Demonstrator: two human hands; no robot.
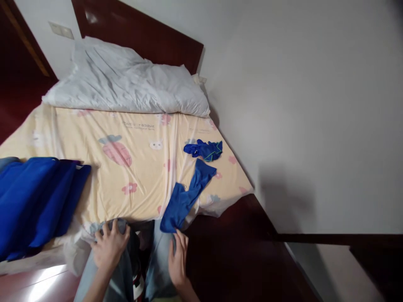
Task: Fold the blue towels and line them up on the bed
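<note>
My left hand [110,243] rests on my left knee with its fingers spread and holds nothing. Over my right knee, my right hand [179,258] has its fingers stretched out and the thumb apart. Its fingertips meet the lower edge of a blue cloth [185,199], though I cannot tell how firmly they touch it. This cloth lies long and twisted across the bed's edge, its near end hanging towards my knee. Just beyond it is a crumpled blue cloth [204,150] with green edging. A layered pile of blue cloths [34,197] lies at the left.
The bed [145,159] has a yellow sheet printed with carrots and flowers. White bedding [126,84] lies along its far end, below a dark wooden headboard [141,31]. A pale wall [299,105] stands right of the bed, above a dark red floor [226,251].
</note>
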